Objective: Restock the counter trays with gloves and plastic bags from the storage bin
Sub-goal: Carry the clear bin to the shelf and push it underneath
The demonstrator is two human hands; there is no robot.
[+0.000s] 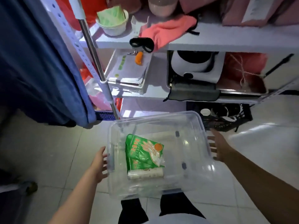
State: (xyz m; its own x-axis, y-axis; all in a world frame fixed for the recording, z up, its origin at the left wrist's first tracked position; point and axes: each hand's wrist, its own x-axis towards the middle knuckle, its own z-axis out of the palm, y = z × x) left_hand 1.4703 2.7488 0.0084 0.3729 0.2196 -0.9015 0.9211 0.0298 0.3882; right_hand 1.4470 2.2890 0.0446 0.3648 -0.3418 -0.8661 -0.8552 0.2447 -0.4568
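Right now my left hand (98, 165) and right hand (218, 147) flank the clear bin (191, 126), both spread wide and empty, with the green glove pack (144, 152) inside nearer my left, lengthwise toward me.

Head view, looking steeply down, close over floor (48, 151)

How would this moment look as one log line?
left hand open at bin side | right hand open at other side | inside: green glove pack, bag roll

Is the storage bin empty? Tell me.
No, the clear bin holds a green glove packet and a roll of plastic bags.
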